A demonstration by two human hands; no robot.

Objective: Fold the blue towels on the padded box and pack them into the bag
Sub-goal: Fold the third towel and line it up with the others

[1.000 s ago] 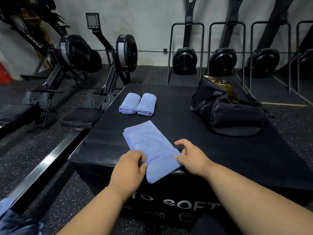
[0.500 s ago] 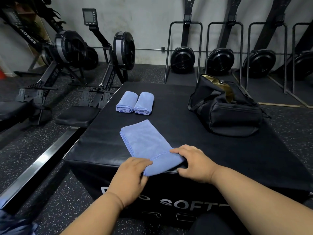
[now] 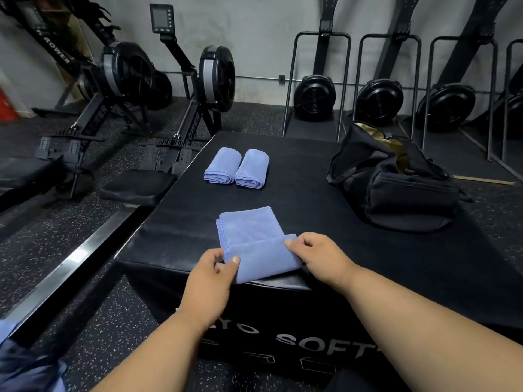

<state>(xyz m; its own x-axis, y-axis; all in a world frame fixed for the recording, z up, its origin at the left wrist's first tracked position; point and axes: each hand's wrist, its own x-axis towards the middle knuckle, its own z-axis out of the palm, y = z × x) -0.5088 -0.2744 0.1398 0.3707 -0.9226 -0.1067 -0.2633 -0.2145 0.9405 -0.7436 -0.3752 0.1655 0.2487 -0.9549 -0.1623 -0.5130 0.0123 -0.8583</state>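
Centrally, left hand (image 3: pixel 208 281) and right hand (image 3: pixel 319 257) each pinch the flat blue microfibre towel (image 3: pixel 254 244). Two rolled blue towels (image 3: pixel 236 168) lie beyond the fingers; an open black fabric bag (image 3: pixel 396 188) sits beyond the right hand.

Three blue towels are counted in all. One partly folded towel (image 3: pixel 249 236) is held at its near end between two hands, the left hand (image 3: pixel 210 274) and the right hand (image 3: pixel 321 257). Two rolled towels are seen side by side, touching, well beyond the hands: the left roll (image 3: pixel 222 165) and the right roll (image 3: pixel 253 168). One black bag (image 3: pixel 396 182) is found beyond and to the right of the right hand. One padded box serves as the surface (image 3: pixel 353 244) under all of these. Two rowing machines are counted beyond and to the left of the left hand, the nearer (image 3: pixel 209 80) and the farther (image 3: pixel 127 75). At least three upright fan units are made out far beyond the right hand.
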